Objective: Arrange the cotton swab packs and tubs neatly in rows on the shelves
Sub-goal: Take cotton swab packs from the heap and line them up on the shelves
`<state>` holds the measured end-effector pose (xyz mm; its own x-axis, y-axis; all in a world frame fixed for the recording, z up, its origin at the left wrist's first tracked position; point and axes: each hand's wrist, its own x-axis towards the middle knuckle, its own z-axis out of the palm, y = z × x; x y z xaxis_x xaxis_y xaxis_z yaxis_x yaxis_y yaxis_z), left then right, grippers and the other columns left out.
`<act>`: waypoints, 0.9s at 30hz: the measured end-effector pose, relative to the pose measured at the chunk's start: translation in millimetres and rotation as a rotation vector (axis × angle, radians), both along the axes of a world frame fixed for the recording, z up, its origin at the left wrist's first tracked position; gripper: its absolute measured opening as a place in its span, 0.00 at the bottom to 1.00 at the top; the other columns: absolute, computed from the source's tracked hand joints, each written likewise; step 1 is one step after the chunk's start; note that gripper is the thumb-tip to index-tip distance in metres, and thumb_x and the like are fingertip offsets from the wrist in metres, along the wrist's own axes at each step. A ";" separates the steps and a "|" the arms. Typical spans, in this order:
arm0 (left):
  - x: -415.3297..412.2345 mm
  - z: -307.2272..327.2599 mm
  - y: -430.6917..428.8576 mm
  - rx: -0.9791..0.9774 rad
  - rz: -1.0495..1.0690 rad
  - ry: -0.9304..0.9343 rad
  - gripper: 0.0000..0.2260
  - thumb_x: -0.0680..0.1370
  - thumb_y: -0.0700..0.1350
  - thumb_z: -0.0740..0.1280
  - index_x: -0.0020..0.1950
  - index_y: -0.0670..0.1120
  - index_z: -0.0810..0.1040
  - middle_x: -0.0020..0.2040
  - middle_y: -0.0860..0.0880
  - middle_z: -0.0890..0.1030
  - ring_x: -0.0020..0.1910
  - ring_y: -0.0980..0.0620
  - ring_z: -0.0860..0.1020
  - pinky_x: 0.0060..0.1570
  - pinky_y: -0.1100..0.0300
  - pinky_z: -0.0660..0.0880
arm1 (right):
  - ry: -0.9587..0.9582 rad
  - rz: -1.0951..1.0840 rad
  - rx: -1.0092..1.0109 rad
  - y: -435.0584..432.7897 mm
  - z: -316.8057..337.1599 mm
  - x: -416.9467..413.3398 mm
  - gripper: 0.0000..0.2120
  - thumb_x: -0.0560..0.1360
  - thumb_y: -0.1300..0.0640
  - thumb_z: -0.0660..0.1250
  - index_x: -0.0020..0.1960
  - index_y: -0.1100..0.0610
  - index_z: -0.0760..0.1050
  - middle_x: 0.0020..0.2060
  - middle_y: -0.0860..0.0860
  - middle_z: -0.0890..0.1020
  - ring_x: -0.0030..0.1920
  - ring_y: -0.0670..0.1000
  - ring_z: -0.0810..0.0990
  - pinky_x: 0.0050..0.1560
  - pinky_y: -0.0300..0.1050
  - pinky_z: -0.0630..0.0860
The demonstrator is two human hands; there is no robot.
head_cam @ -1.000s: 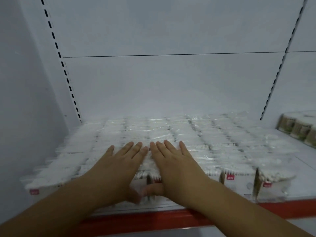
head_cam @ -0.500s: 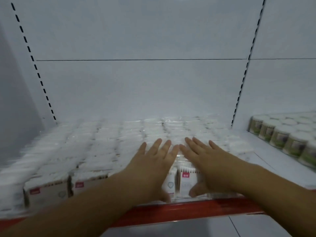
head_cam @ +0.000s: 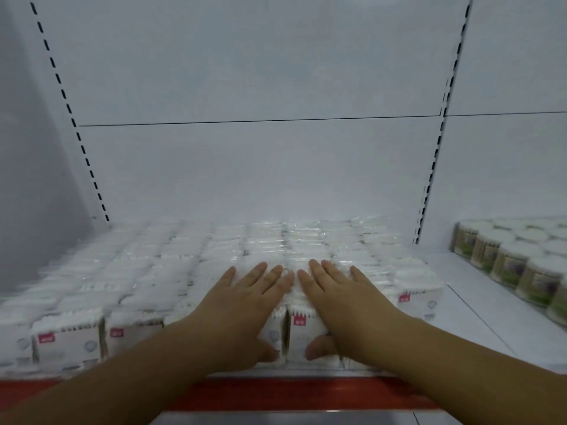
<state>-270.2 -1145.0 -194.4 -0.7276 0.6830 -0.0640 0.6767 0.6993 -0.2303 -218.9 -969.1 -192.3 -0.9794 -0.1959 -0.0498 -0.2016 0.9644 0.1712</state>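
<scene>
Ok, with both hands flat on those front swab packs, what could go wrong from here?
1. The left hand and right hand press on front-row packs that sit close to the shelf's red edge; a tug forward might tip them off.
2. Pressing down hard could squash the soft packs or skew the rows beside them.

Cotton swab packs [head_cam: 138, 271], white with red labels, stood in close rows on a white shelf [head_cam: 478, 317] with a red front edge [head_cam: 276, 394]. The left hand [head_cam: 245, 305] and right hand [head_cam: 343, 302] lay flat side by side on the front packs, fingers straight, thumbs against the front faces. Round swab tubs [head_cam: 515, 265] stood ranked at far right, apart from the packs.
</scene>
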 end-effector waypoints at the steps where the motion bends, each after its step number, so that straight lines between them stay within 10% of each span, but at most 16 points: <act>1: -0.1 0.4 -0.2 -0.009 0.003 0.009 0.47 0.75 0.64 0.64 0.76 0.54 0.30 0.77 0.55 0.33 0.76 0.53 0.34 0.75 0.47 0.38 | -0.001 0.003 0.002 0.4 -0.6 -0.6 0.53 0.71 0.34 0.65 0.77 0.55 0.33 0.77 0.56 0.37 0.77 0.57 0.39 0.76 0.61 0.44; 11: 17.8 25.2 7.8 0.017 0.026 -0.048 0.51 0.67 0.74 0.59 0.66 0.56 0.21 0.69 0.57 0.25 0.73 0.54 0.28 0.73 0.47 0.32 | -0.036 0.002 -0.334 41.2 42.7 12.8 0.52 0.68 0.29 0.62 0.78 0.48 0.36 0.76 0.47 0.35 0.75 0.46 0.33 0.77 0.53 0.39; 18: 41.5 12.0 87.4 0.140 -0.256 0.017 0.48 0.73 0.71 0.59 0.76 0.51 0.29 0.77 0.51 0.32 0.75 0.50 0.31 0.72 0.41 0.32 | -0.010 -0.163 -0.328 96.7 36.0 6.7 0.39 0.76 0.37 0.60 0.78 0.46 0.44 0.78 0.48 0.39 0.77 0.48 0.37 0.76 0.52 0.41; 20: 32.2 4.3 97.8 0.126 -0.274 0.076 0.48 0.73 0.71 0.58 0.76 0.49 0.31 0.79 0.47 0.40 0.78 0.44 0.40 0.72 0.33 0.41 | 0.022 -0.227 -0.432 109.9 36.0 5.0 0.36 0.76 0.38 0.61 0.78 0.44 0.49 0.78 0.46 0.43 0.77 0.47 0.40 0.76 0.50 0.44; 23: 15.5 -13.5 96.6 0.155 -0.256 0.041 0.45 0.67 0.75 0.49 0.73 0.45 0.61 0.66 0.44 0.77 0.63 0.42 0.77 0.51 0.35 0.76 | 0.155 -0.396 -0.750 130.3 34.6 -2.8 0.31 0.77 0.40 0.61 0.76 0.45 0.56 0.77 0.45 0.55 0.74 0.48 0.60 0.71 0.44 0.59; 27: 9.1 -29.7 100.1 0.290 -0.322 0.171 0.36 0.64 0.71 0.66 0.65 0.50 0.69 0.57 0.48 0.83 0.54 0.47 0.82 0.42 0.40 0.80 | 0.098 -0.664 -1.186 146.4 16.9 -30.0 0.33 0.78 0.42 0.62 0.77 0.52 0.55 0.76 0.53 0.60 0.71 0.56 0.66 0.69 0.51 0.65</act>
<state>-261.1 -1045.0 -224.1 -0.4588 0.8480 0.2653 0.8392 0.5116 -0.1841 -248.9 -822.8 -175.4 -0.8947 0.4335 -0.1080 0.3188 0.4503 -0.8340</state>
